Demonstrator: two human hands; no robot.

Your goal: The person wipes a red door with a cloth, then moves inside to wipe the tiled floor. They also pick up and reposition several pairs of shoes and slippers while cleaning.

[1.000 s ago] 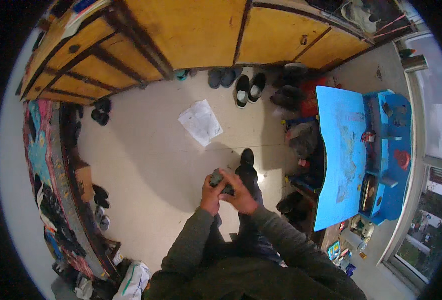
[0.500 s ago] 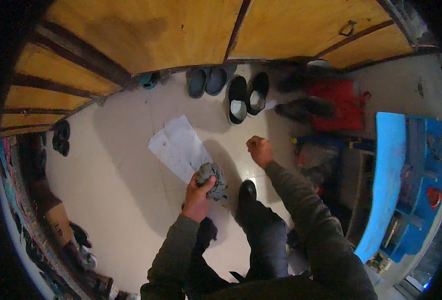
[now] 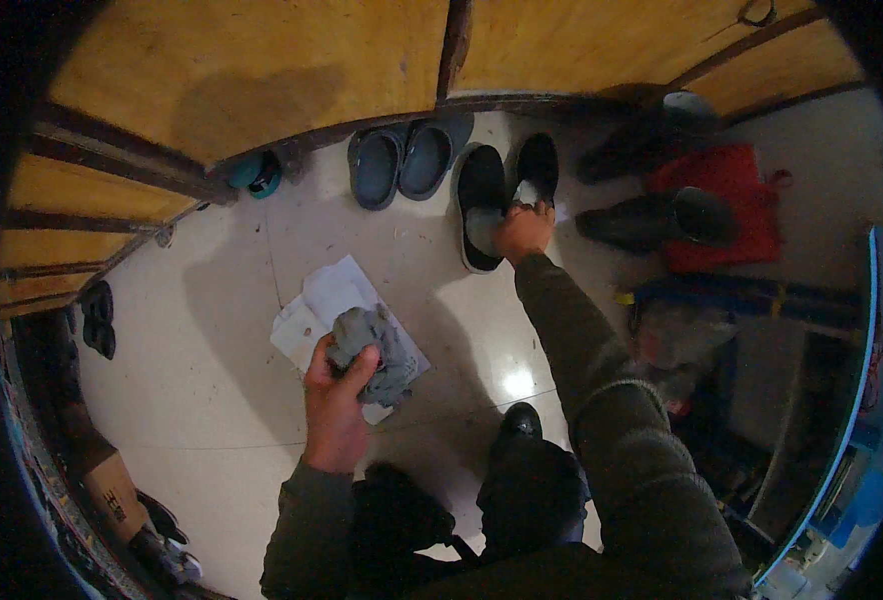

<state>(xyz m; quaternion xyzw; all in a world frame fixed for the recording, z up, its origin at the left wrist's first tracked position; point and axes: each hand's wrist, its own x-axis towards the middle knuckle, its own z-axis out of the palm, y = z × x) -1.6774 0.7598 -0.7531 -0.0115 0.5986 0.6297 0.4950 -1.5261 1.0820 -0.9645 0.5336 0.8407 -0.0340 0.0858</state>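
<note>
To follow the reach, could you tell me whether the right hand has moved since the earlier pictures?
Yes. The right hand has gone forward, away from the grey cloth, to the black shoes by the wooden doors.

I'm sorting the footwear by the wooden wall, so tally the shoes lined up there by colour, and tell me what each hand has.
Grey-blue clogs: 2
Black slip-on shoes: 2
Teal shoe: 1
Total: 5

The right hand grips the black pair between the two shoes. The left hand holds a grey crumpled cloth above white paper.

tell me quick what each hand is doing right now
Left hand: closed around a crumpled grey cloth.
Right hand: reaching to the black shoes, touching them; grip cannot be told.
</note>
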